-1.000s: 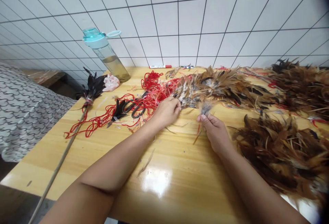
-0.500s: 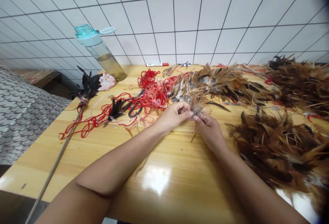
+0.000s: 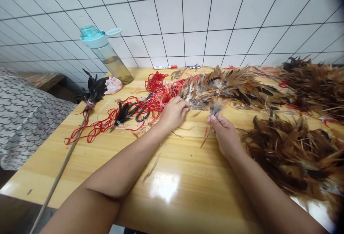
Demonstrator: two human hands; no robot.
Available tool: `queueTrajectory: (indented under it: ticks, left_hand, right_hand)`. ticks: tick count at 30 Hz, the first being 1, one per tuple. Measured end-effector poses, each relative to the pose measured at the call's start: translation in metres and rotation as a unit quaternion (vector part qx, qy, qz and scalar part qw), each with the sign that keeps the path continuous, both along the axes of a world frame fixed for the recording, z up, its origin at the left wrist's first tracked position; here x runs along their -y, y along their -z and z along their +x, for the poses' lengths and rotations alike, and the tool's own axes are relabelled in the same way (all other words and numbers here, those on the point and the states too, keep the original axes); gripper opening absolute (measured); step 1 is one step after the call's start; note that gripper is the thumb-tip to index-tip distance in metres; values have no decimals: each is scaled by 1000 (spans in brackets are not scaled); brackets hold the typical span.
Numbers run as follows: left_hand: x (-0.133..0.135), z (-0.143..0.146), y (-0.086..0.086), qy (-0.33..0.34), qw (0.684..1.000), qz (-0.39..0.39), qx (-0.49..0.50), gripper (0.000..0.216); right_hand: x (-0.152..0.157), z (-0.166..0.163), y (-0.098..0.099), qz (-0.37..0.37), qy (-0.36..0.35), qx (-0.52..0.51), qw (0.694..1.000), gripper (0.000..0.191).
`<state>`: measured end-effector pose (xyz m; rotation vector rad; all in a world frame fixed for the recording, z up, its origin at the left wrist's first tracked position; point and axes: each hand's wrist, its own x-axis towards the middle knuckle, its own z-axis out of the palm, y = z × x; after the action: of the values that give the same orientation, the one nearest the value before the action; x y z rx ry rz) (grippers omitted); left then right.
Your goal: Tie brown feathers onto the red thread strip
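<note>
My right hand [image 3: 224,132] pinches a small bunch of feathers [image 3: 215,107] between thumb and fingers, its fluffy brown-grey part sticking up. My left hand [image 3: 174,114] is apart from it, fingers curled down at the left near edge of a long pile of brown feathers [image 3: 236,87]. What those fingers hold, if anything, is hidden. Just behind and left of my left hand lies a tangle of red string [image 3: 168,94]. Black-handled scissors [image 3: 142,115] lie partly under the string.
At the left, a stick with black feathers [image 3: 94,87] tied to its end crosses the table edge. A water bottle [image 3: 111,60] and crumpled pink tissue [image 3: 113,85] stand near it. A red-capped marker [image 3: 165,67] lies by the tiled wall. More brown feather heaps [image 3: 292,151] cover the right.
My left hand has let go of the small feather bunch and moved left to the pile's edge. My right hand keeps the bunch and has shifted slightly right.
</note>
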<state>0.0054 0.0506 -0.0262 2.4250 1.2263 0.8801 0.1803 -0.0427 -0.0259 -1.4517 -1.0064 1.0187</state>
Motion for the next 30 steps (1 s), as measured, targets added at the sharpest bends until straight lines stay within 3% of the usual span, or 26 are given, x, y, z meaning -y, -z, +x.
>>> queueTrajectory:
  ticks: [6, 15, 22, 26, 28, 30]
  left_hand:
    - [6, 7, 1, 10, 995, 31, -98, 20]
    - [17, 9, -12, 21, 993, 50, -107, 19]
    - [19, 16, -9, 8, 983, 13, -183, 18]
    - [19, 13, -16, 14, 998, -25, -50, 11]
    - [21, 14, -22, 15, 993, -104, 54, 7]
    - [25, 17, -27, 28, 963, -218, 155, 9]
  right_hand:
    - [1, -1, -2, 10, 1, -8, 1000, 31]
    - [0, -1, 0, 19, 9, -13, 1000, 31]
    - [0, -1, 0, 17, 12, 14, 1000, 31]
    - [0, -2, 1, 21, 11, 15, 1000, 30]
    - [0, -2, 1, 23, 13, 14, 1000, 29]
    - [-1, -1, 1, 23, 17, 17, 999, 29]
